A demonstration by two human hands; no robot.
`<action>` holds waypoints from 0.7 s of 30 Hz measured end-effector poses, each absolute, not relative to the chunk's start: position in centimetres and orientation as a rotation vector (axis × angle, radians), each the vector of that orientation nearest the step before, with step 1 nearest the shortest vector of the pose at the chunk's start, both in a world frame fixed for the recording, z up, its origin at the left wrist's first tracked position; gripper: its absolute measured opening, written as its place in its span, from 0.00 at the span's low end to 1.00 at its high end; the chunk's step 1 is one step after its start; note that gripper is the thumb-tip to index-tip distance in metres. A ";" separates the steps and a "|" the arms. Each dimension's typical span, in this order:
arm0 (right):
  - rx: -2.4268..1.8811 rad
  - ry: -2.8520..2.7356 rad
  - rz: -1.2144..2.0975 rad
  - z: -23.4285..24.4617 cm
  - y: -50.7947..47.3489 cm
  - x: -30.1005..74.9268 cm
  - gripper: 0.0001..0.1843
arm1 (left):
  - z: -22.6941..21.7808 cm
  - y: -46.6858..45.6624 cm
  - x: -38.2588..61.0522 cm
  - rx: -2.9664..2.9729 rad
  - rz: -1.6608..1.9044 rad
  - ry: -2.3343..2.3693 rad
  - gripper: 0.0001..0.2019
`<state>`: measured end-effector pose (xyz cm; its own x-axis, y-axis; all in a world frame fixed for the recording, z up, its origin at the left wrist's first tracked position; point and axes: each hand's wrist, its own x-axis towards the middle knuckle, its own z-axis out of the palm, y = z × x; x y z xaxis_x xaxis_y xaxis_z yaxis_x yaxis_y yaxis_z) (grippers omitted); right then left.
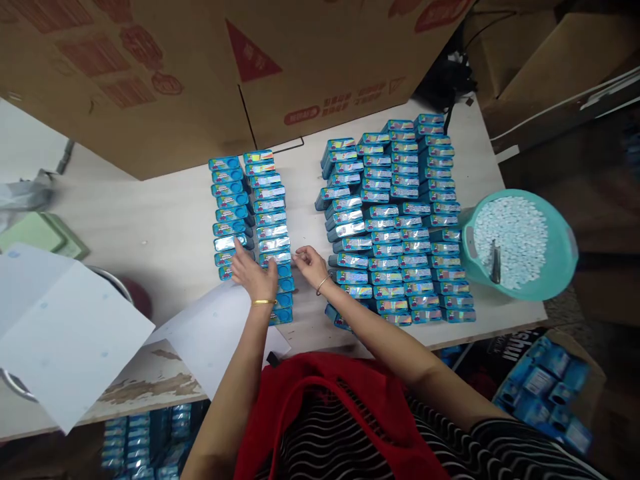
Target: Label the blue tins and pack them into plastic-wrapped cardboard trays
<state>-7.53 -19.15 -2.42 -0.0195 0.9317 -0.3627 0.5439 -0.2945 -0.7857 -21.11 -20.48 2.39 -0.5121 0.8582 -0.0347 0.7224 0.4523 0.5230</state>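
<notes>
Your left hand (255, 275) spread its fingers over glossy blue rectangular containers (273, 219), columned near the front edge of the white tabletop (170, 233); your right hand (311, 268) bunched its fingertips alongside, grip unclear.

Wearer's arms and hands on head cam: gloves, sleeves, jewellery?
No gloves, forearms bare. Left hand: gold-coloured bangle at the wrist. Right hand: thin bracelet. Right upper arm: black sleeve with pale stripes.
</notes>
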 end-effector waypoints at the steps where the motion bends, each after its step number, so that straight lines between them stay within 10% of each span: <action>1: -1.867 -1.491 1.282 -2.8 -19.3 -7.7 0.14 | 2.5 -20.4 -21.1 1.342 0.631 2.423 0.44; 6: -1.906 -1.584 1.322 -3.7 -19.5 -8.4 0.13 | 2.5 -20.1 -21.3 1.309 0.616 2.403 0.41; 13: -1.725 -1.215 1.254 0.2 -19.7 -7.4 0.19 | 6.7 -22.2 -22.7 1.381 1.135 2.081 0.12; 21: -1.392 -1.017 1.623 2.8 -22.7 -7.9 0.20 | 5.9 -24.6 -22.3 0.948 1.123 1.875 0.09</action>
